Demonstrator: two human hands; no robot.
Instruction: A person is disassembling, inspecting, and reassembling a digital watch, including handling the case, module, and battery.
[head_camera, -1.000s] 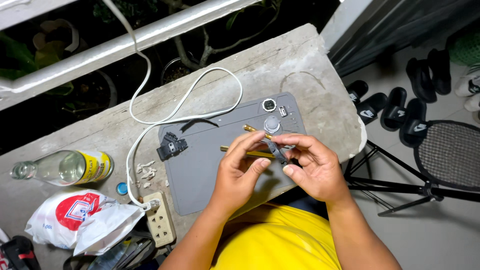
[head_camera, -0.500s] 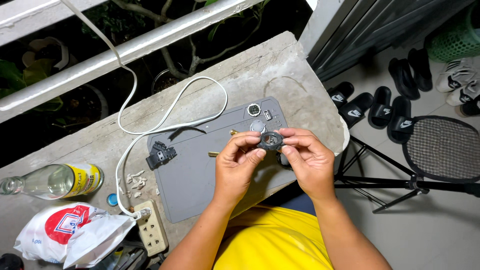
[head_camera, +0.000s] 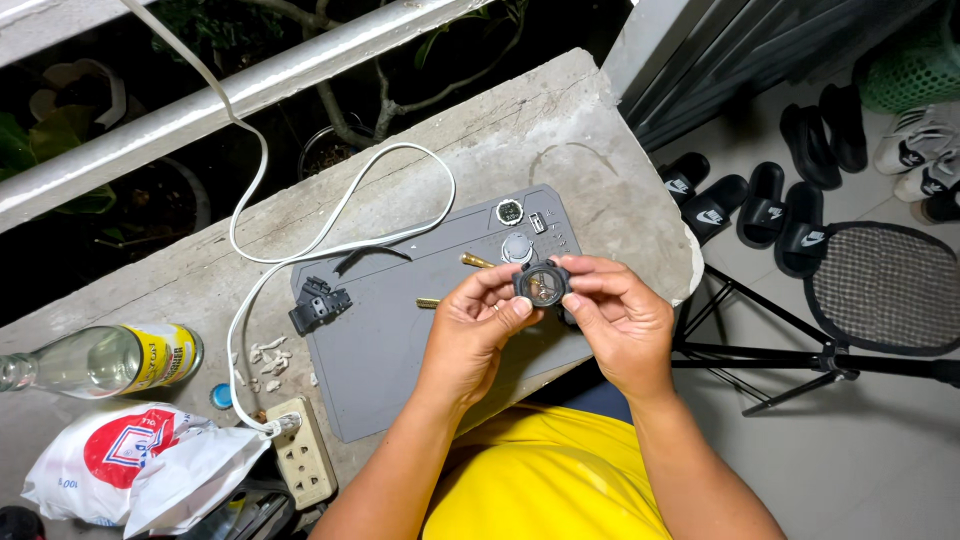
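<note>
Both hands, left hand (head_camera: 478, 330) and right hand (head_camera: 618, 318), pinch a round black watch case (head_camera: 541, 284) above the smooth grey mat (head_camera: 385, 350).

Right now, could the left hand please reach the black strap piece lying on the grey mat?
Probably yes: the black strap piece lies uncovered on the grey mat, with bare mat between it and the left hand. But that hand shares its grip on the round watch case with the right hand.

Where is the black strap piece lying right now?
In the head view, the black strap piece lies on the left end of the grey work mat, just right of the white cable, well left of both hands.
</note>
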